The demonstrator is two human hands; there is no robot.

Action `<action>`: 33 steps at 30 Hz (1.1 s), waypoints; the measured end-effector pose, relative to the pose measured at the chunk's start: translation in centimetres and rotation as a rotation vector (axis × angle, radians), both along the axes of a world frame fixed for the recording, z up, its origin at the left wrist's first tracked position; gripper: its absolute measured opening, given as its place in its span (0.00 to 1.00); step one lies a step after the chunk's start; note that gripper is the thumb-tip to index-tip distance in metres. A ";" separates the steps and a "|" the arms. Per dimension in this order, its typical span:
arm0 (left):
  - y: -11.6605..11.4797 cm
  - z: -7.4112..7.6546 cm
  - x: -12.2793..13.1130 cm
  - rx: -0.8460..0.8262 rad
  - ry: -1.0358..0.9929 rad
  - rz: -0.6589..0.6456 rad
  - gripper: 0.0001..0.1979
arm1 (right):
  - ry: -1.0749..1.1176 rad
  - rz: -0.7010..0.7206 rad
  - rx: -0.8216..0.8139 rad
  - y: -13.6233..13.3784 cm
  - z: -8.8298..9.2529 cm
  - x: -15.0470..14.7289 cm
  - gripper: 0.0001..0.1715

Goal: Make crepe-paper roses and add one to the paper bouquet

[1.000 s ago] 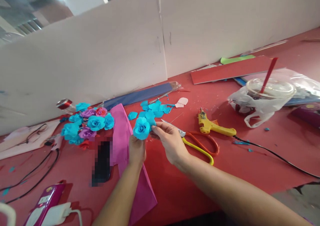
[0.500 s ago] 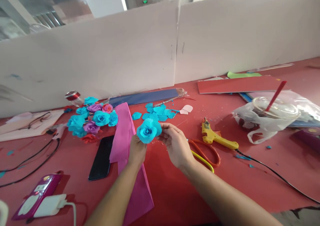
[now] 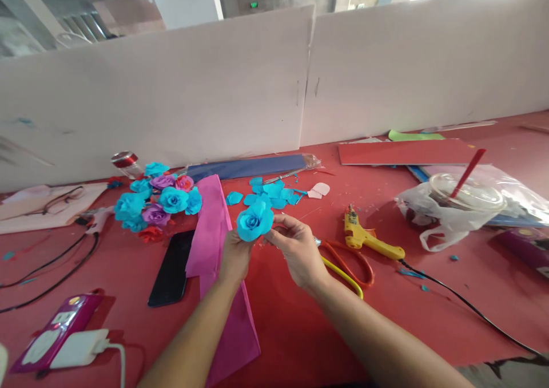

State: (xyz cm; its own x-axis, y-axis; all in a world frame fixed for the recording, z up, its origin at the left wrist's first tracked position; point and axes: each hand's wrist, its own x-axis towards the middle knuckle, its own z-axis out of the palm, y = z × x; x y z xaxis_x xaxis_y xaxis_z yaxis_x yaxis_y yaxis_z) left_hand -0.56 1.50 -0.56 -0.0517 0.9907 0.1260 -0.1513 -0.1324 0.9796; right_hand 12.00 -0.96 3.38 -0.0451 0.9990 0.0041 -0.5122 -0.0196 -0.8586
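Note:
A blue paper rose (image 3: 254, 221) is held up in front of me, its spiral centre facing me. My left hand (image 3: 235, 256) is closed beneath it, with the flower hiding the fingertips and any stem. The thumb and fingers of my right hand (image 3: 298, 248) pinch the rose's outer petal at its right side. Just behind the rose, loose blue petals (image 3: 272, 192) lie on the red table. Folded pink crepe paper (image 3: 234, 319) lies under my left wrist. Scissors (image 3: 358, 268) with orange and yellow handles rest right of my right hand.
A bunch of paper roses (image 3: 174, 201) stands left, beside a black phone (image 3: 171, 269). A yellow glue gun (image 3: 371, 239) lies right, its cord trailing. Farther right is a lidded cup (image 3: 467, 190) in a plastic bag. A power strip (image 3: 64, 325) sits front left; white panels (image 3: 171, 96) line the back.
The rose has tilted slightly in my hands, its face turning a little upward. My right hand's fingers have shifted on the petal edge. The camera view has moved slightly.

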 end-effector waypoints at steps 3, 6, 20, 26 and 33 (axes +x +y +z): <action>-0.2 0.0 0.0 -0.002 0.069 0.007 0.06 | -0.015 -0.026 0.009 0.1 -0.4 -0.1 0.11; -0.4 0.1 0.1 0.032 0.101 0.031 0.05 | -0.030 -0.025 -0.002 0.2 -0.6 -0.2 0.12; -0.3 0.9 0.7 -0.144 -0.249 -0.068 0.01 | -0.128 -0.085 -0.027 0.7 -0.5 0.1 0.12; -0.4 1.0 0.8 -0.131 -0.177 -0.135 0.04 | -0.162 -0.079 0.001 0.7 -0.5 0.3 0.11; -0.8 1.1 0.9 -0.104 -0.025 -0.113 0.05 | -0.297 -0.124 0.073 0.9 -1.2 0.5 0.12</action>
State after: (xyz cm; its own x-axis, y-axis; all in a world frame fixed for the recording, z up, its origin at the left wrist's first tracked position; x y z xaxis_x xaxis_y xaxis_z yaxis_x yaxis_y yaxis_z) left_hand 0.34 0.65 0.51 0.0593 0.9980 0.0225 -0.1843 -0.0112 0.9828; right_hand 12.50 -0.10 2.14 0.0669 0.9945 0.0805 -0.2336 0.0941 -0.9678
